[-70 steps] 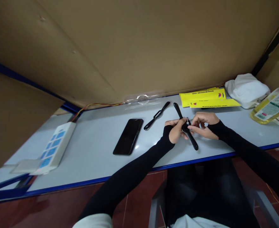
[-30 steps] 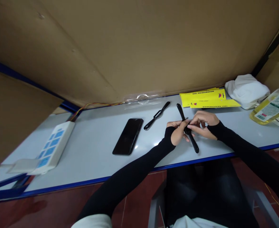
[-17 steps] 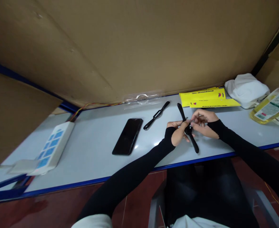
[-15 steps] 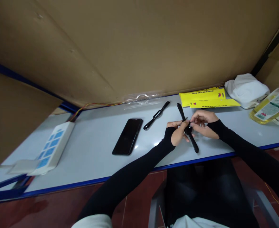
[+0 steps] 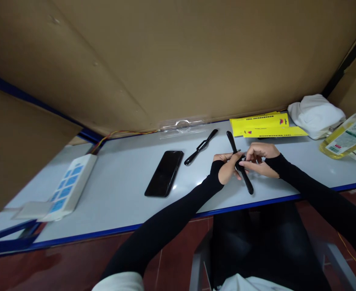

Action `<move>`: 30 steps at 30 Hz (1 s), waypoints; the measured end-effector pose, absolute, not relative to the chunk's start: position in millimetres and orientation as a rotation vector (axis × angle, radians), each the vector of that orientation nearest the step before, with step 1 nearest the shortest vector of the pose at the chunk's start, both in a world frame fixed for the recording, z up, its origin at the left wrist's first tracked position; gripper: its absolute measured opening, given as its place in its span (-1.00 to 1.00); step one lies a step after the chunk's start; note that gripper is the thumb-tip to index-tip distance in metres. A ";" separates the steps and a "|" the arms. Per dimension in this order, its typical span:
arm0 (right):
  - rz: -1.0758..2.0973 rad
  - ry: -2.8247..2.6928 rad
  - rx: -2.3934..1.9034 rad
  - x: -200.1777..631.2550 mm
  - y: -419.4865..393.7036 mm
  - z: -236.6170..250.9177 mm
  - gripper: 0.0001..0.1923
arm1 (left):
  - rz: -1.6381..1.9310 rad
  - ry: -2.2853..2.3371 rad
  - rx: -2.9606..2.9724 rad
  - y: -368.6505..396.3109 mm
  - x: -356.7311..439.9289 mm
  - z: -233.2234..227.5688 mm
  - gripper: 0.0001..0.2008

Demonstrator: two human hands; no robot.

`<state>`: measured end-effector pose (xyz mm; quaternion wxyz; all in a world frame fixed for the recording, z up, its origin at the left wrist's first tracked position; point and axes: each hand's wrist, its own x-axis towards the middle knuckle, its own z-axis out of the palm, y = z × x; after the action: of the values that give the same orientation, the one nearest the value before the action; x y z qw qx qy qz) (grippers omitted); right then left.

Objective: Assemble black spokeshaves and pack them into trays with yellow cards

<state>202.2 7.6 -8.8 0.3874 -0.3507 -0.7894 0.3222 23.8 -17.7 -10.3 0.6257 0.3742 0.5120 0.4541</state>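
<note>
My left hand [image 5: 226, 169] grips the middle of a long black handle-shaped tool [image 5: 247, 182] that slants across the white table [image 5: 120, 202]. Its far end points toward the yellow packaging. My right hand [image 5: 258, 157] pinches a small part at the tool's centre, fingertips meeting my left thumb. What the fingertips hold is too small to make out. A second black piece with a slot in its middle [image 5: 200, 147] lies on the table just left of my hands.
A black phone [image 5: 164, 173] lies face up to the left. Yellow packaging cards [image 5: 265, 125] and a clear blister tray [image 5: 182, 126] sit by the cardboard wall. White cloth [image 5: 315, 114] and an oil bottle [image 5: 346, 135] are at right, a white power strip [image 5: 67, 190] at far left.
The tool has tilted slightly in my hands and my right fingers have shifted at its centre. Everything on the table stays where it was.
</note>
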 end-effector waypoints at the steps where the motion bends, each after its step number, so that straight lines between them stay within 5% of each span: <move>1: 0.805 -1.993 -0.910 202.4 8.1 -9.0 -0.60 | 1.036 1.171 0.859 -17.8 23.7 -10.8 -0.68; 16: 0.845 -1.956 -0.942 202.7 6.8 -8.0 -0.80 | 1.032 1.194 0.849 -18.3 23.5 -7.9 -0.71; 30: 0.758 -2.084 -0.863 203.5 9.2 -9.7 -0.67 | 0.982 1.174 0.890 -16.0 21.2 -18.6 -0.70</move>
<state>203.5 9.2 -9.7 0.3717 -0.3368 -0.8130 0.2955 21.2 -16.0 -18.6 0.6333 0.3890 0.5131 0.4293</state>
